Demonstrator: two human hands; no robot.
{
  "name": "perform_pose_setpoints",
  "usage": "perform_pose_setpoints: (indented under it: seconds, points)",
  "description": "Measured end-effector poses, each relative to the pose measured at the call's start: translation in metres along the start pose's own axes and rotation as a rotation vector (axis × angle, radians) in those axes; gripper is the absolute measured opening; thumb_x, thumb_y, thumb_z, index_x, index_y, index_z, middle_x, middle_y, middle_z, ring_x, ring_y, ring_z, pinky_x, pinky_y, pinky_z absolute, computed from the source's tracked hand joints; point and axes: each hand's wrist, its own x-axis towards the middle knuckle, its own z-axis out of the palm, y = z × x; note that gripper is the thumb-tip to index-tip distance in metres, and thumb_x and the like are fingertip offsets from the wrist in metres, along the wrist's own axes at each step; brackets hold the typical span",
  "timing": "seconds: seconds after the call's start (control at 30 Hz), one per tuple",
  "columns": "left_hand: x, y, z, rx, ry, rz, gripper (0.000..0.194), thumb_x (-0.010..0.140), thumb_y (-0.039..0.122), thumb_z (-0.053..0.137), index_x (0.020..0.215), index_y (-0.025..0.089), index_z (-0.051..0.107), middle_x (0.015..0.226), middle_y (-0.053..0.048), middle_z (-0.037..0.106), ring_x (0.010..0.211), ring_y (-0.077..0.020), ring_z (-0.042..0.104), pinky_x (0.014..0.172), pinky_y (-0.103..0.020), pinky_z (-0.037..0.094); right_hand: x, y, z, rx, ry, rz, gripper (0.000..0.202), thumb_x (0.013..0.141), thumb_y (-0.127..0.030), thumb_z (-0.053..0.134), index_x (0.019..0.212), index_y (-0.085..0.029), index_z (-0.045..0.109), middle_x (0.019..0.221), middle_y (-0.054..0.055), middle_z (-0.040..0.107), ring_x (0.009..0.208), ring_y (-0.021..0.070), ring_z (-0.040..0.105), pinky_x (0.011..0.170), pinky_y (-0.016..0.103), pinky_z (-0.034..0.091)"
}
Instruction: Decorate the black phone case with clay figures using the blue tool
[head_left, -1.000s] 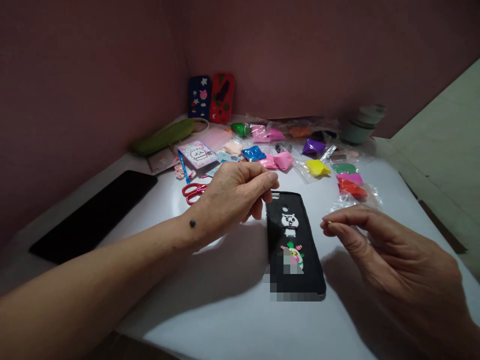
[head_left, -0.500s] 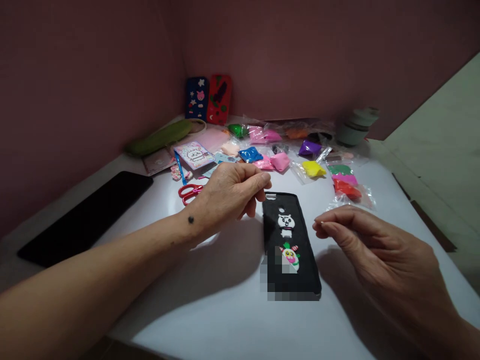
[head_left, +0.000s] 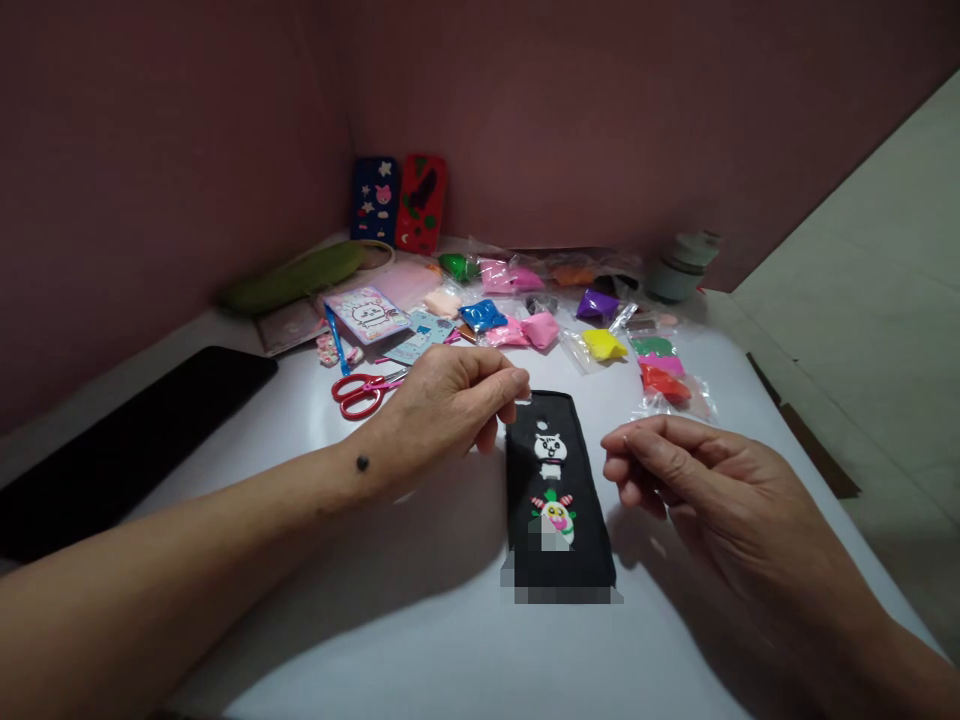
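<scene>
A black phone case lies on the white table with its decorated side up. On it sit a white animal figure and, below, a round white, pink and yellow figure with green bits and striped red-and-white pieces. Its lower end is blurred out. My left hand hovers by the case's top left corner, thumb and forefinger pressed together. To the right of the case, my right hand makes a pinch above the table. Whatever either pinch holds is too small to make out.
Red-handled scissors lie beyond my left forearm. Farther back are packets of coloured clay, such as a yellow packet and a blue packet. A dark flat slab is at left; two decorated cases lean on the wall.
The whole view has shifted a little, so the table things appear farther left. Both hands stay pinched beside the case; more of my right hand's lower fingers shows now.
</scene>
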Motion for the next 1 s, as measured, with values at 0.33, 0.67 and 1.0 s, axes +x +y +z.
perform_pose_setpoints:
  seconds: [0.33, 0.67, 1.0]
  points:
    - [0.001, -0.002, 0.001, 0.013, -0.002, 0.01, 0.026, 0.087, 0.024, 0.054, 0.063, 0.014, 0.057, 0.046, 0.005, 0.053, 0.041, -0.005, 0.046, 0.042, -0.015, 0.034, 0.002, -0.001, -0.002, -0.045, -0.005, 0.024, 0.022, 0.077, -0.041, 0.072, 0.079, -0.019, 0.07, 0.074, 0.002, 0.065, 0.065, 0.0126, 0.054, 0.056, 0.023, 0.041]
    - [-0.002, -0.004, 0.005, -0.028, -0.085, 0.069, 0.017, 0.086, 0.02, 0.055, 0.072, 0.013, 0.062, 0.051, 0.006, 0.053, 0.042, -0.0041, 0.047, 0.042, -0.014, 0.037, 0.005, -0.004, 0.003, 0.238, -0.045, 0.17, 0.02, 0.069, -0.035, 0.08, 0.069, -0.017, 0.072, 0.067, 0.002, 0.067, 0.052, 0.0076, 0.052, 0.047, 0.018, 0.039]
    - [-0.016, -0.013, 0.019, 0.129, -0.134, 0.412, 0.009, 0.08, 0.011, 0.062, 0.087, 0.014, 0.065, 0.074, 0.001, 0.064, 0.064, -0.0083, 0.058, 0.056, -0.016, 0.047, 0.001, -0.004, 0.006, 0.166, -0.125, 0.197, 0.023, 0.073, -0.038, 0.076, 0.069, -0.016, 0.072, 0.06, 0.001, 0.063, 0.049, 0.0082, 0.049, 0.049, 0.02, 0.043]
